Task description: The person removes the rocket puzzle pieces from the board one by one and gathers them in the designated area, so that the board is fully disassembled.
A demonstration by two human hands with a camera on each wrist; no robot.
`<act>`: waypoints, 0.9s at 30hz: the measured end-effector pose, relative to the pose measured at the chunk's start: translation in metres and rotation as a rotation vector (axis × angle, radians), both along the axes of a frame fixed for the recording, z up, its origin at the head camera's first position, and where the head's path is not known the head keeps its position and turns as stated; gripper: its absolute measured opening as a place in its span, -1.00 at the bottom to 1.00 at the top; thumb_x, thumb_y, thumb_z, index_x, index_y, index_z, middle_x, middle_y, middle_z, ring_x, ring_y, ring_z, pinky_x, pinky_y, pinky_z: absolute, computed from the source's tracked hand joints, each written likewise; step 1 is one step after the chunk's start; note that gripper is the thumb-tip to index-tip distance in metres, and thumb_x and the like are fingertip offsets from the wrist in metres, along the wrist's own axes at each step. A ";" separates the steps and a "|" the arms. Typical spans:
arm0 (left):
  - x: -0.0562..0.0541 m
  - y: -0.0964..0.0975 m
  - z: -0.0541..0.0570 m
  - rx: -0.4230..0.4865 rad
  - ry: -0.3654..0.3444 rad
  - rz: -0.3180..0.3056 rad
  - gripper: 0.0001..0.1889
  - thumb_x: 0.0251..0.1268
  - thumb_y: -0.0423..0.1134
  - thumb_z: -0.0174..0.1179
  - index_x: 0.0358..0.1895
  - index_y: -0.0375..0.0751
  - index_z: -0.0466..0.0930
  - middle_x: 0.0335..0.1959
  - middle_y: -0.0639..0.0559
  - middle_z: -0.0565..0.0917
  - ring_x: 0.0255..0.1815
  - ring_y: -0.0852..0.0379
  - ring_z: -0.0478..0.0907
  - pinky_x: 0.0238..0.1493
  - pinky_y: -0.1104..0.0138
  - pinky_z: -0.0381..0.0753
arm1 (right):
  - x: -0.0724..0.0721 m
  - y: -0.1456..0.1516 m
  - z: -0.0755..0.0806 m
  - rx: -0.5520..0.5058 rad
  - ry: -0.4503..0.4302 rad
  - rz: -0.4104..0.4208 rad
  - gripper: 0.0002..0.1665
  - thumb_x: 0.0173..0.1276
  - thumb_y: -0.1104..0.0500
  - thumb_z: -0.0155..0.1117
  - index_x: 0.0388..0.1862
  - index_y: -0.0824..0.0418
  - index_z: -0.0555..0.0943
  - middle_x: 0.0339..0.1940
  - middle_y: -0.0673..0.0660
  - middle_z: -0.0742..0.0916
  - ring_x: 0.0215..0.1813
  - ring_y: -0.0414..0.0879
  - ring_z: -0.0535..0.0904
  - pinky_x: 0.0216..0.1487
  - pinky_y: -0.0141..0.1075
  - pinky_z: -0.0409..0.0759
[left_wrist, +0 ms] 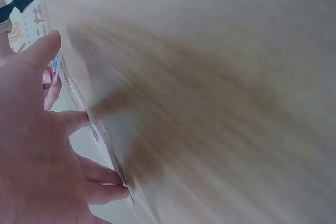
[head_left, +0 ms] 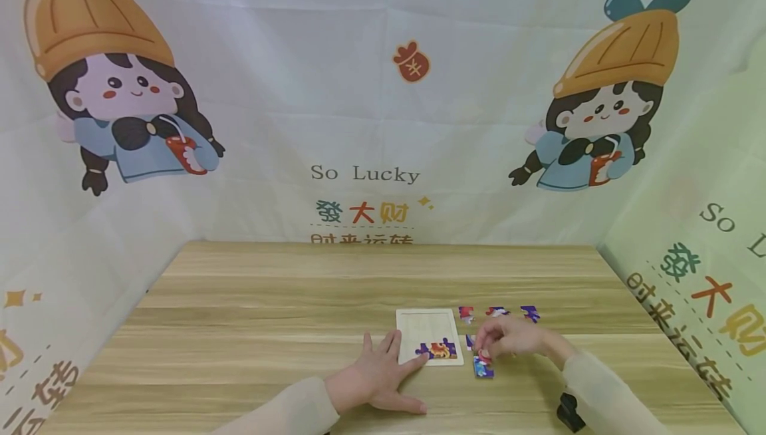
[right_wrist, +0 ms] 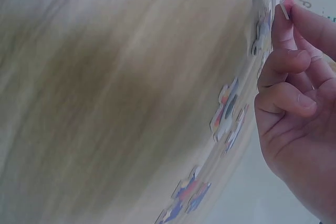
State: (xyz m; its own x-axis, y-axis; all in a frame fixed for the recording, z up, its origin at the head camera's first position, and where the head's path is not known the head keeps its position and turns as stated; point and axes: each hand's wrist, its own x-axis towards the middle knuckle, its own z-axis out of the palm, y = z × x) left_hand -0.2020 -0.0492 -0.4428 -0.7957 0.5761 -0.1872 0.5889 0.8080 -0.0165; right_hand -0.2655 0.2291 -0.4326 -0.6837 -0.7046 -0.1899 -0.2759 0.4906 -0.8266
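Observation:
A light wooden puzzle tray (head_left: 427, 322) lies on the table, with joined purple and orange pieces (head_left: 441, 350) in its lower right part. My left hand (head_left: 383, 375) rests at the tray's lower left edge with its fingers spread. In the left wrist view, fingers of the left hand (left_wrist: 37, 129) touch the tray's rim. To the right of the tray, my right hand (head_left: 509, 336) pinches a blue and red puzzle piece (head_left: 483, 367) between thumb and forefinger. The right wrist view shows the right hand (right_wrist: 304, 93) with its other fingers curled.
Behind the right hand lie several loose pieces, among them a red one (head_left: 466, 314), a red and white one (head_left: 497, 312) and a purple one (head_left: 529, 313). A black object (head_left: 570, 412) is beside the right sleeve. Printed cloth (head_left: 371, 122) hangs behind the wooden table (head_left: 269, 302).

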 end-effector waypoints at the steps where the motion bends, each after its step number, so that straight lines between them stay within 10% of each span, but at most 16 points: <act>1: 0.000 0.000 0.000 0.001 -0.001 0.000 -0.16 -0.12 0.53 -0.19 0.32 0.31 0.08 0.29 -0.32 0.08 0.30 -0.14 -0.03 0.09 -0.22 -0.07 | 0.000 -0.001 -0.001 -0.004 -0.003 0.007 -0.81 0.03 0.41 0.14 -0.31 0.33 0.53 -0.43 0.09 0.60 -0.40 -0.13 0.47 -0.39 -0.33 0.44; 13: 0.001 -0.001 0.002 0.005 0.000 -0.006 -0.16 -0.12 0.53 -0.19 0.32 0.30 0.07 0.28 -0.34 0.07 0.30 -0.16 -0.03 0.08 -0.23 -0.07 | 0.001 -0.005 -0.003 -0.036 0.006 0.032 -0.81 0.02 0.42 0.12 -0.31 0.39 0.52 -0.45 0.10 0.58 -0.43 -0.17 0.43 -0.41 -0.38 0.41; 27: 0.000 0.000 0.000 0.000 -0.005 0.002 -0.15 -0.13 0.54 -0.21 0.32 0.31 0.07 0.29 -0.33 0.07 0.30 -0.15 -0.03 0.08 -0.22 -0.07 | -0.001 -0.031 -0.011 0.013 0.222 -0.107 -0.94 0.17 0.28 0.19 -0.35 0.23 0.54 -0.53 -0.02 0.55 -0.49 -0.19 0.39 -0.45 -0.35 0.39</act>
